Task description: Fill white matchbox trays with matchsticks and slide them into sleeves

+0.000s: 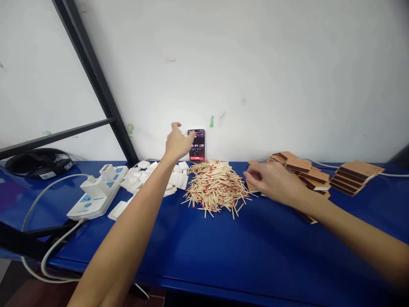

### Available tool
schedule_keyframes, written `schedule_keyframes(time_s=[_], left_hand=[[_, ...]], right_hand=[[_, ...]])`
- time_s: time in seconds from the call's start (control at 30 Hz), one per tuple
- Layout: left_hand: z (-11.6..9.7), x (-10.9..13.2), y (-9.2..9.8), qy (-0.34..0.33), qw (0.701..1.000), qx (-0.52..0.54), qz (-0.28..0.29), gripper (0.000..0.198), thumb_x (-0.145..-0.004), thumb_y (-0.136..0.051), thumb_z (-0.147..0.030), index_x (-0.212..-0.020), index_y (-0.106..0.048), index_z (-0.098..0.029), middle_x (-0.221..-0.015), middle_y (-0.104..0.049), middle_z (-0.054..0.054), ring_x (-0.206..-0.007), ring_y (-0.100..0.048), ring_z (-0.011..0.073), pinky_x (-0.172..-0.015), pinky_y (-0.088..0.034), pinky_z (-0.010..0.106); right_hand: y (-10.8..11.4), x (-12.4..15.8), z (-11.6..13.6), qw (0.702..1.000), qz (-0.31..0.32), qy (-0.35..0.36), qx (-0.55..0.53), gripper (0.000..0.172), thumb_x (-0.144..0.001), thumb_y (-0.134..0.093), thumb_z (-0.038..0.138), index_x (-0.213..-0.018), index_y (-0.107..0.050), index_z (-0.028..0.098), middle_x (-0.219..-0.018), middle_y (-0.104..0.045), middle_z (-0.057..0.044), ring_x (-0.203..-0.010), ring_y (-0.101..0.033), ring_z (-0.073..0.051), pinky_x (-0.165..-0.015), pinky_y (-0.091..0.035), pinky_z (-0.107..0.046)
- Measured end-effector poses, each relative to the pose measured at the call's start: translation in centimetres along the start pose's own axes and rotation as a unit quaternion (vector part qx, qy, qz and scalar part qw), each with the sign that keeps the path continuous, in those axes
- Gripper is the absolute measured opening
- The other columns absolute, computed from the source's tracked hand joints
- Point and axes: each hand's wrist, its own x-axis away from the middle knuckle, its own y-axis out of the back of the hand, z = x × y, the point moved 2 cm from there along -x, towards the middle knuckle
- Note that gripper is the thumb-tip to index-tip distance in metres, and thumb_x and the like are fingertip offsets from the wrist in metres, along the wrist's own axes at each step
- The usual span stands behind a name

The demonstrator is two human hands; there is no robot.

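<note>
My left hand (pixel 179 143) is raised in front of the wall, its fingers apart with nothing visible in them. Its thumb overlaps the left edge of a phone (pixel 197 149), which stands upright against the wall with a running time on its screen. A large heap of red-tipped matches (pixel 219 185) lies on the blue table (pixel 204 251). At the heap's right side my right hand (pixel 270 179) hovers low, fingers curled together. Whatever they may hold is hidden. Behind and beside that hand are brown matchbox sleeves (pixel 308 170) with dark striking strips.
White card trays and pieces (pixel 136 181) are scattered left of the matches. A power strip (pixel 99 198) with chargers and cables lies farther left, near black headphones (pixel 40 164). More sleeves (pixel 354 175) lie at the right. A black metal frame (pixel 96 81) rises at the left.
</note>
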Motion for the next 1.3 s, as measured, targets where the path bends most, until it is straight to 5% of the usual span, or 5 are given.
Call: schedule_keyframes(time_s=[0.13,0.37,0.53,0.9,1.3], left_hand=[[1.6,-3.2,-6.0,0.089,0.994,-0.040,0.040,0.078,-0.081,-0.073,-0.044,-0.135,-0.040,0.002,-0.132,-0.052,0.031,-0.124,-0.051,0.0395,-0.100,-0.043,0.046],[2.2,-3.5,-10.7,0.157,0.984,-0.075,0.027,0.057,-0.092,-0.062,-0.045,-0.137,-0.043,-0.016,-0.135,-0.051,0.014,-0.120,-0.054,0.0293,-0.100,-0.045,0.050],[1.7,-4.1,-10.9,0.181,0.980,-0.082,-0.019,0.098,-0.071,-0.081,-0.049,-0.140,-0.023,-0.009,-0.137,-0.043,0.028,-0.129,-0.046,0.0383,-0.100,-0.044,0.045],[1.8,-3.9,-11.8,0.148,0.984,-0.092,-0.046,0.088,-0.072,-0.074,-0.048,-0.135,-0.022,-0.015,-0.128,-0.051,0.023,-0.119,-0.058,0.0384,-0.095,-0.047,0.045],[2.7,-3.7,-9.6,0.112,0.982,-0.155,0.001,0.091,-0.074,-0.065,-0.063,-0.138,-0.026,-0.011,-0.129,-0.053,0.027,-0.118,-0.058,0.0406,-0.092,-0.047,0.048]], right_hand=[[-2.6,2.4,-1.9,0.994,0.003,0.099,0.037,0.029,-0.090,-0.044,0.017,-0.109,-0.066,0.016,-0.111,-0.067,-0.014,-0.102,-0.063,-0.026,-0.083,-0.050,-0.039],[-4.4,3.3,-2.4,0.986,0.047,0.134,0.086,0.035,-0.089,-0.047,0.012,-0.121,-0.061,0.015,-0.122,-0.063,-0.017,-0.114,-0.057,-0.032,-0.094,-0.047,-0.047],[-3.8,3.3,-2.2,0.987,0.055,0.117,0.096,0.035,-0.088,-0.049,0.011,-0.121,-0.059,0.015,-0.122,-0.063,-0.015,-0.116,-0.056,-0.032,-0.095,-0.044,-0.047],[-4.4,3.3,-3.0,0.991,0.036,0.094,0.088,0.030,-0.089,-0.048,0.012,-0.117,-0.059,0.017,-0.119,-0.065,-0.014,-0.115,-0.056,-0.030,-0.092,-0.041,-0.043],[-5.1,3.2,-3.9,0.990,0.021,0.107,0.086,0.020,-0.088,-0.052,0.011,-0.103,-0.063,0.019,-0.106,-0.069,-0.011,-0.100,-0.061,-0.026,-0.084,-0.038,-0.037]])
